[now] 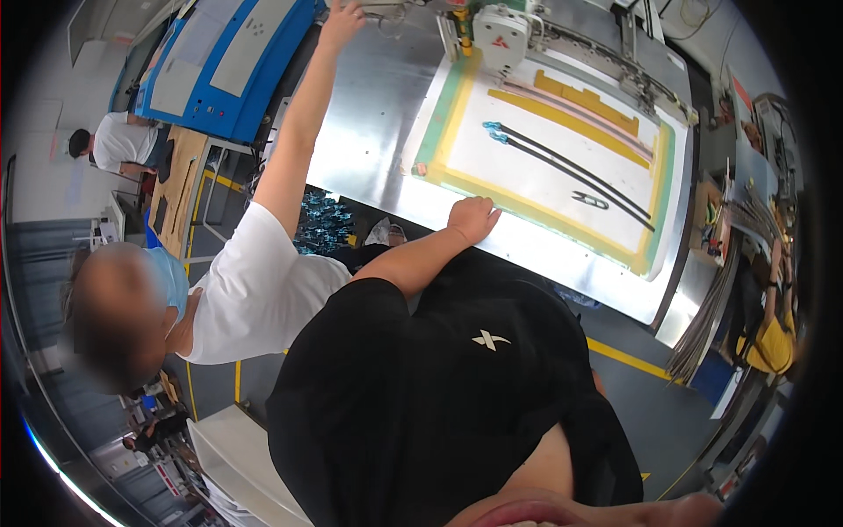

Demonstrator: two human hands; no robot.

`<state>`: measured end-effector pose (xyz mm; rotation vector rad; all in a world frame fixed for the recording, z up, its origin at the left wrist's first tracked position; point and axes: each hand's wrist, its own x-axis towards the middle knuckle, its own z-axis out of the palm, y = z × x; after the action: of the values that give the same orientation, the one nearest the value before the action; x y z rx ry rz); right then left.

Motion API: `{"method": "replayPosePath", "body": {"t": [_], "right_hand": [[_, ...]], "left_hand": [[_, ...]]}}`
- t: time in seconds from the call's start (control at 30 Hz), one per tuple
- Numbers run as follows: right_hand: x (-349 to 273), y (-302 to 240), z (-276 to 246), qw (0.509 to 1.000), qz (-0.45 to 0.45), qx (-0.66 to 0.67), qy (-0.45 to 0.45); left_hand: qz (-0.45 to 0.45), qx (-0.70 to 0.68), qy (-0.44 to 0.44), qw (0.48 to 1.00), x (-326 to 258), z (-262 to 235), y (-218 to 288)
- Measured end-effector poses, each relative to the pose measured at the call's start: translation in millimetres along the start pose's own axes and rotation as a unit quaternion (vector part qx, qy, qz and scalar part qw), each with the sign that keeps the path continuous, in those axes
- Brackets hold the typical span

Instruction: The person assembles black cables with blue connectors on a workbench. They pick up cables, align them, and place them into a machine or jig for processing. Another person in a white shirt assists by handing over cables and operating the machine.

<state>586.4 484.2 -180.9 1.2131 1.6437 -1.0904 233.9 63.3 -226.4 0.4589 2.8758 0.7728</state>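
My left hand (474, 220) rests at the near edge of the shiny metal worktable (369, 149), its fingers curled in and nothing seen in them. Just beyond it lies a flat white template sheet (500, 167) bordered with yellow and green tape. On the sheet are two long black straps (571, 162) with blue ends, side by side. Beside the straps sits a pair of thread snips (590, 200). A white sewing machine head (500, 37) stands over the far side of the sheet. My right hand does not show; only the black sleeve on that side does.
On my left a co-worker in a white shirt (250, 294) reaches a hand (342, 22) over the table's far left. A blue machine (228, 66) stands behind that arm. Below the table edge is a pile of blue-tipped pieces (323, 220). Shelving with hanging strips (729, 255) stands to the right.
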Motion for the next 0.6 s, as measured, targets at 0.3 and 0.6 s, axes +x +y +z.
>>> {"method": "replayPosePath", "body": {"t": [0.3,0.6], "right_hand": [[13,-21,-11,0.997,0.029,-0.049,0.048],[23,-31,-12,0.992,0.042,-0.095,0.073]], "left_hand": [[0.029,-0.037,0.146,0.988,8,-2,-25],[0.076,-0.019,0.115,0.99,19,-9,-35]]}}
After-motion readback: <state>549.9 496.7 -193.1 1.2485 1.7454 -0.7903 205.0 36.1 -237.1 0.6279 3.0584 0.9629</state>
